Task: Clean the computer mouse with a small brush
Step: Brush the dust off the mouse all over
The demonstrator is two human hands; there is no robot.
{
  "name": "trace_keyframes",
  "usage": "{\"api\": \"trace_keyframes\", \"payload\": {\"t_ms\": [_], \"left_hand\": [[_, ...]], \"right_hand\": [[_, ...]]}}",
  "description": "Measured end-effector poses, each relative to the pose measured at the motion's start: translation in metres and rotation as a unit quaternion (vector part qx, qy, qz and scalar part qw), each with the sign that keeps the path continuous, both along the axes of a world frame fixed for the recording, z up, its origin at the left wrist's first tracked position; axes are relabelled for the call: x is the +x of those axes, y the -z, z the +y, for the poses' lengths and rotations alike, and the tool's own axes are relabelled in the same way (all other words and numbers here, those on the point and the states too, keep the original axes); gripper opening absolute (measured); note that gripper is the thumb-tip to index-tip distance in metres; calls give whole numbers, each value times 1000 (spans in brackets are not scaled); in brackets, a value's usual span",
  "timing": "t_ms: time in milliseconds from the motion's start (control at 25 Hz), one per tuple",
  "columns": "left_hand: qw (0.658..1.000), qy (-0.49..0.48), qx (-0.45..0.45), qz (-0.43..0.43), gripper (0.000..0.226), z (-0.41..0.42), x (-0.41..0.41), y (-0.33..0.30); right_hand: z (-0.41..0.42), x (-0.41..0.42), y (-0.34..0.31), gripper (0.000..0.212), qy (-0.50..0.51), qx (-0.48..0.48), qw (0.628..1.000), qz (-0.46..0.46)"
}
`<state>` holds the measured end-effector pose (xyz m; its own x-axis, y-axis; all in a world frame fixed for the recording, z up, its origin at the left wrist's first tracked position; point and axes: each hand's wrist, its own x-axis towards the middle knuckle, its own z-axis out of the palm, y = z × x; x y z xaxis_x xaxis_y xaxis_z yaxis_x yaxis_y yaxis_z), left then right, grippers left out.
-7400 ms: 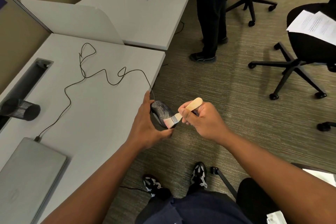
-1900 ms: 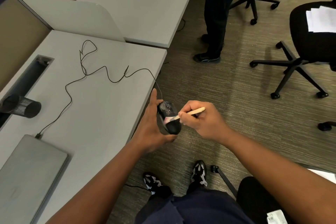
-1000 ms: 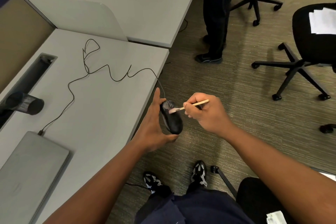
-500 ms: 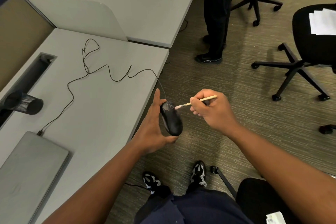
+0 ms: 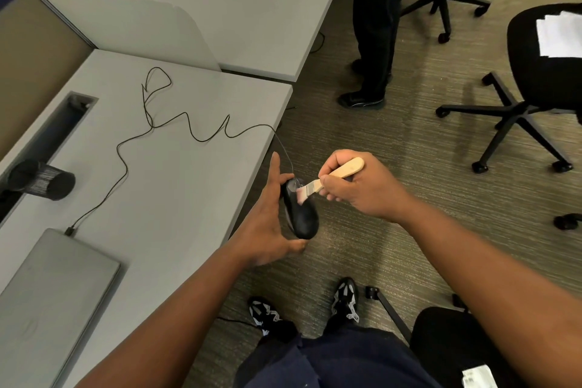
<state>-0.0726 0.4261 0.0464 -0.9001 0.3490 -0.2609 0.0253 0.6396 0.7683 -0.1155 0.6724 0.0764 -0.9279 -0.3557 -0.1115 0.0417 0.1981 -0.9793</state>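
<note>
left hand [image 5: 264, 224] cradles mouse [image 5: 299, 211] (off desk edge) | right hand [image 5: 356, 186] grips brush [image 5: 333, 175], bristles on mouse

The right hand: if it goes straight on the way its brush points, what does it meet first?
Probably the mouse: the right hand aims the brush down-left, bristles already on it.

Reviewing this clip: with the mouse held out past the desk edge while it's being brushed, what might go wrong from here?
1. The mouse is off the desk, over carpet, held only by the left hand; a firm stroke might knock it loose.
2. Its cable trails across the desk to the laptop; pulling the mouse farther could tug the plug.
3. The brush in the right hand covers one end; other areas may get missed.
</note>
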Motion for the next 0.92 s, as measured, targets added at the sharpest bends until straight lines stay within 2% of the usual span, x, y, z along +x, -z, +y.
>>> {"api": "trace_keyframes", "payload": {"t_ms": [320,560,720,920], "left_hand": [[1000,9,11,-14,160,4,3,-4],[1000,17,11,-19,162,4,4,-1],[999,14,17,-24,161,6,4,-2],[1000,6,11,-26,163,7,4,-3]], "right_hand": [[-3,-1,4,6,41,46,997,45],[-10,4,6,8,38,85,988,124],[-15,6,8,17,38,120,976,178],[-13,4,12,7,95,90,979,157]]}}
